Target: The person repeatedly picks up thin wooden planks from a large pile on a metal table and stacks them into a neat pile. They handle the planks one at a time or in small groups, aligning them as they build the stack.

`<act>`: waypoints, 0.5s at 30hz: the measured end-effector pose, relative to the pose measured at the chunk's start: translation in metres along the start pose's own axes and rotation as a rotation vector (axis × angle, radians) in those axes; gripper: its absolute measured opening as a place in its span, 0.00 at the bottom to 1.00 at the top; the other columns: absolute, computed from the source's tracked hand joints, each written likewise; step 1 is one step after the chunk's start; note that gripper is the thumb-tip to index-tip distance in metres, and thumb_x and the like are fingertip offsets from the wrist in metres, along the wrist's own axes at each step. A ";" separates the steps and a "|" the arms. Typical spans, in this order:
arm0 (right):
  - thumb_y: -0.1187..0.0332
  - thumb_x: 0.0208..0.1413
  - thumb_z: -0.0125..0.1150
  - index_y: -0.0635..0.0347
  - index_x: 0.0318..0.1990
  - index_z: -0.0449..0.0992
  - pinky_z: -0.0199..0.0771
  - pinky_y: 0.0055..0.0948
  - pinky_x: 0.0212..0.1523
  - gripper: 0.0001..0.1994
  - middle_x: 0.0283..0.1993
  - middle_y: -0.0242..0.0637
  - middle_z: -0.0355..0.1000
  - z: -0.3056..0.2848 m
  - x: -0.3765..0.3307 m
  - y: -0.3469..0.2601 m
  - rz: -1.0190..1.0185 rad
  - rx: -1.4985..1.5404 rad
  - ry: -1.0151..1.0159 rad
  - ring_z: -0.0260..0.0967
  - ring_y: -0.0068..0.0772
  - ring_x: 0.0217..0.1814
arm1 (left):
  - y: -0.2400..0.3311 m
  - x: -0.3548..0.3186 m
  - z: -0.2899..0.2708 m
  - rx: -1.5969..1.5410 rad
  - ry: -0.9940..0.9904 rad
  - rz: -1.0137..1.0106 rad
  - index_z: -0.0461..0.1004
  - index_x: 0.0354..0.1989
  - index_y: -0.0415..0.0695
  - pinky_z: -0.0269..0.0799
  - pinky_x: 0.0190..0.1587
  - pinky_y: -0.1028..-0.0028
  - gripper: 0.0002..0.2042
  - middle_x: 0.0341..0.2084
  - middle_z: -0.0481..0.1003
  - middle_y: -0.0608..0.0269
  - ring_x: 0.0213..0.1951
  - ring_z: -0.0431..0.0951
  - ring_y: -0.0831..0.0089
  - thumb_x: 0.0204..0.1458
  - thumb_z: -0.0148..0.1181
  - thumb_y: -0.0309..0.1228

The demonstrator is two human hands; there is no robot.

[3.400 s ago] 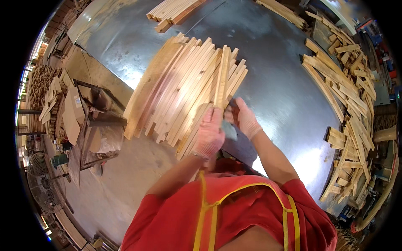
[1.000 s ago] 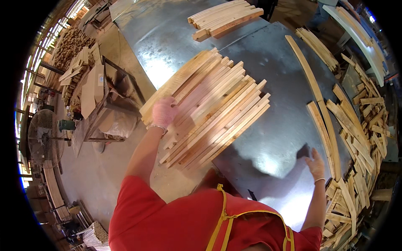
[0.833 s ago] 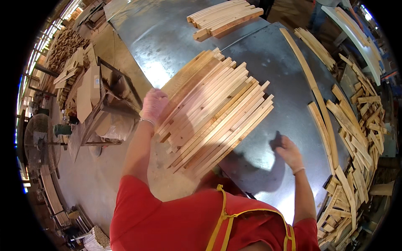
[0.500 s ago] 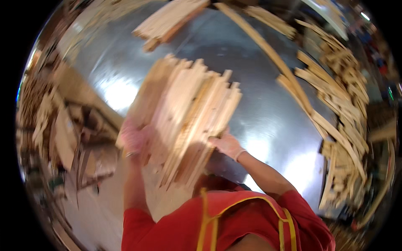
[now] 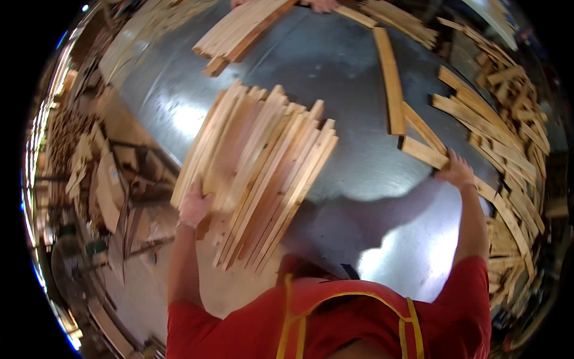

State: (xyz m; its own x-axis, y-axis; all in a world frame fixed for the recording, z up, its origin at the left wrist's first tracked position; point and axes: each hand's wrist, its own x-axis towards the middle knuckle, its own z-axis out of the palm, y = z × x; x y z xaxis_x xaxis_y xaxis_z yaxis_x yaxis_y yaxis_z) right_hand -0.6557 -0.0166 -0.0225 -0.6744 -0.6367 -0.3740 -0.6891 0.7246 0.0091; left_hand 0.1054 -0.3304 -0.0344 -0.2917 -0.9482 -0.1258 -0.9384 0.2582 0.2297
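A loose bundle of long pale wooden slats (image 5: 260,173) lies slanted on the shiny metal table (image 5: 335,72). My left hand (image 5: 194,206) presses on the bundle's near left edge, fingers curled over the outer slats. My right hand (image 5: 457,170) is stretched out to the right, fingers on the end of a short wooden slat (image 5: 424,152) at the edge of the scattered pile.
A heap of short wooden pieces (image 5: 508,131) lines the table's right side. One long slat (image 5: 388,84) lies alone near it. Another slat stack (image 5: 239,33) lies at the far edge, with another person's hand (image 5: 323,5) beside it. Wood offcuts and frames (image 5: 95,179) sit below left.
My right hand left the bundle's near end and reached out right to a short slat in the pile. My left hand stays on the bundle's left edge.
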 end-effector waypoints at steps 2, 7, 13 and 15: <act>0.45 0.41 0.80 0.48 0.80 0.57 0.66 0.48 0.72 0.57 0.69 0.45 0.74 0.016 -0.015 0.003 -0.085 -0.099 -0.004 0.70 0.52 0.72 | 0.070 0.001 -0.031 0.109 -0.116 -0.166 0.65 0.75 0.48 0.77 0.57 0.52 0.38 0.50 0.82 0.46 0.51 0.83 0.49 0.54 0.69 0.42; 0.47 0.46 0.77 0.44 0.83 0.51 0.71 0.48 0.68 0.57 0.67 0.48 0.75 0.001 -0.065 -0.057 -0.291 -0.333 -0.216 0.74 0.54 0.68 | 0.050 -0.022 -0.030 -0.004 -0.041 -0.186 0.69 0.73 0.50 0.79 0.53 0.55 0.37 0.48 0.82 0.48 0.46 0.85 0.53 0.52 0.72 0.41; 0.40 0.59 0.65 0.55 0.81 0.56 0.77 0.46 0.56 0.48 0.53 0.56 0.81 0.021 -0.133 -0.129 -0.123 0.678 -0.255 0.81 0.56 0.53 | 0.064 -0.048 -0.022 -0.262 -0.361 -0.084 0.79 0.53 0.42 0.77 0.54 0.59 0.21 0.44 0.81 0.51 0.47 0.83 0.56 0.56 0.70 0.41; 0.40 0.63 0.61 0.61 0.75 0.65 0.77 0.46 0.54 0.42 0.46 0.56 0.82 0.080 -0.133 -0.145 -0.140 0.884 -0.196 0.81 0.54 0.51 | 0.061 -0.045 -0.013 -0.301 -0.273 0.007 0.80 0.55 0.39 0.76 0.55 0.59 0.22 0.46 0.82 0.48 0.49 0.83 0.54 0.61 0.67 0.44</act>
State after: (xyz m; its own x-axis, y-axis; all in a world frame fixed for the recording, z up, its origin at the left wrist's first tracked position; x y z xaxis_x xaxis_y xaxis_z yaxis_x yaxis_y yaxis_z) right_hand -0.4453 -0.0159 -0.0485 -0.4871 -0.7364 -0.4696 -0.2526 0.6335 -0.7314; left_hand 0.0635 -0.2742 -0.0023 -0.3744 -0.8521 -0.3657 -0.8520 0.1605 0.4983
